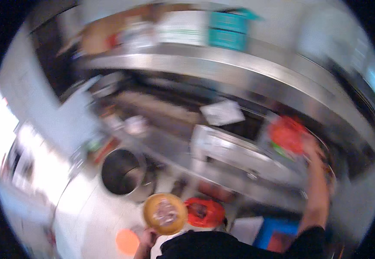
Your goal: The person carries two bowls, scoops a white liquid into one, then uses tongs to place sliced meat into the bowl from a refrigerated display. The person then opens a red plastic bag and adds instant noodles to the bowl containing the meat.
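Observation:
My left hand (149, 238) grips the rim of a round yellow bowl (148, 212) low in the head view. Pale pinkish pieces (165, 213), perhaps meat, lie in the bowl. Far out to the right, my right hand (312, 147) is at a bright red item (286, 133), possibly a plastic bag, on the steel counter. Motion blur hides its fingers, so I cannot tell whether they grip the red item or only touch it. A bit of green (281, 150) shows just below the red item.
A large metal pot (143, 189) stands below the counter (174, 145). Beside the bowl is a red container (218, 212) with dark contents. An orange round object (127, 242) is near my left hand. A white sheet (223, 112) lies behind; teal boxes (228, 29) sit on the upper shelf (181, 60).

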{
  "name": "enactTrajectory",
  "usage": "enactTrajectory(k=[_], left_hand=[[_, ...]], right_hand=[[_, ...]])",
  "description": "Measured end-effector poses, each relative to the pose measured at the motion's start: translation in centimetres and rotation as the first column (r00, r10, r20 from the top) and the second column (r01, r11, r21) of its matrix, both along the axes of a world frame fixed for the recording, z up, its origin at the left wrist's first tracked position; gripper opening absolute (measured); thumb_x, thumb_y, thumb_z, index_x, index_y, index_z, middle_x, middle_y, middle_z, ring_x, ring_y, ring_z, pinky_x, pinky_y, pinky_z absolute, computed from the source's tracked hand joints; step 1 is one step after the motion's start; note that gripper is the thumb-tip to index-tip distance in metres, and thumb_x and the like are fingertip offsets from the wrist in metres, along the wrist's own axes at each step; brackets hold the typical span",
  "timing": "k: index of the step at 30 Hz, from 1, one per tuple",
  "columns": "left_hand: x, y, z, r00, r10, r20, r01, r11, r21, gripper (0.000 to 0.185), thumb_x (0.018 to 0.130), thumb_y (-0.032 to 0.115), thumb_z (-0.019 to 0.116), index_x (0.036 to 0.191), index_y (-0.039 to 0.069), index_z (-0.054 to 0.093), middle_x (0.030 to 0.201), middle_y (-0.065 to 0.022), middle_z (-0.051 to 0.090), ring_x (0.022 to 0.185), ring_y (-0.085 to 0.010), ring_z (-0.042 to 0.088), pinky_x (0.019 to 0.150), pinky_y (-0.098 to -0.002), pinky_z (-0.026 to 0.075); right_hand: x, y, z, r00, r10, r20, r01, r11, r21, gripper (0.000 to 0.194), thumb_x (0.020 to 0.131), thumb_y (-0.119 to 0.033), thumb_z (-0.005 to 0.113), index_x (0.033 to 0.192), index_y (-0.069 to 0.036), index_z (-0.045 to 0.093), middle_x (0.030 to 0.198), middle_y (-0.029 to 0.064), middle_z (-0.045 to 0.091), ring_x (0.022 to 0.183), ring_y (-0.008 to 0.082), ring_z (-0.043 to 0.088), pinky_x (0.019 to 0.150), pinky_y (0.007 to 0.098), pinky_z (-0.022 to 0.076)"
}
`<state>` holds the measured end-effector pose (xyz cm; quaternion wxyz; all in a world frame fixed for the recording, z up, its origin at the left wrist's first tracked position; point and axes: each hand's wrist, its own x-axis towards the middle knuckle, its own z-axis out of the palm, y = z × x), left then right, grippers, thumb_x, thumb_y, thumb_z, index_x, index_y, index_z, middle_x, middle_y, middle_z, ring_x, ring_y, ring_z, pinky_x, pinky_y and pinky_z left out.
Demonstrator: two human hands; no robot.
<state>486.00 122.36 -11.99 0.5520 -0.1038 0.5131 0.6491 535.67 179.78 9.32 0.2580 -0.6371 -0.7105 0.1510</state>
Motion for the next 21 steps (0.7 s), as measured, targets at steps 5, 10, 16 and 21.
enactTrajectory(k=[5,10,16,21], left_hand=[[4.4,-1.0,-1.0,0.981,0.195,-0.018,-0.189,0.966,0.174,0.042,0.067,-0.003,0.049,0.108,0.004,0.049,0.093,-0.0095,0.059,0.082,-0.0226,0.060,0.074,-0.0398,0.053],[6.1,-2.8,0.9,0.951,0.308,-0.011,-0.305,0.946,0.112,0.046,0.066,-0.005,0.047,0.111,0.005,0.047,0.093,-0.0074,0.058,0.078,-0.0201,0.059,0.070,-0.0381,0.054],[8.1,-3.0,1.8,0.914,0.401,-0.058,-0.390,0.910,0.139,0.046,0.066,-0.006,0.046,0.111,0.004,0.046,0.092,-0.0092,0.058,0.077,-0.0216,0.059,0.068,-0.0382,0.054],[7.3,-2.8,2.1,0.912,0.405,-0.059,-0.389,0.903,0.181,0.047,0.067,-0.006,0.045,0.112,0.004,0.045,0.094,-0.0102,0.058,0.078,-0.0231,0.060,0.069,-0.0385,0.054]], right_hand=[[1.4,11.9,-0.6,0.878,0.106,0.467,-0.149,0.987,0.057,0.046,0.091,-0.038,0.038,0.120,-0.004,0.051,0.112,0.0159,0.057,0.100,0.0279,0.055,0.088,0.0361,0.0411],[2.2,14.7,-2.2,0.862,-0.110,0.494,0.103,0.994,0.042,0.046,0.091,-0.037,0.037,0.120,-0.003,0.050,0.113,0.0156,0.056,0.101,0.0278,0.054,0.089,0.0361,0.0410],[1.5,14.5,-2.2,0.895,-0.137,0.424,0.141,0.990,0.020,0.046,0.092,-0.036,0.037,0.121,-0.003,0.049,0.115,0.0152,0.055,0.102,0.0276,0.053,0.089,0.0362,0.0409],[0.6,13.5,-2.7,0.923,-0.131,0.363,0.136,0.991,0.012,0.046,0.092,-0.036,0.037,0.122,-0.003,0.048,0.116,0.0149,0.054,0.103,0.0274,0.053,0.090,0.0362,0.0408]])
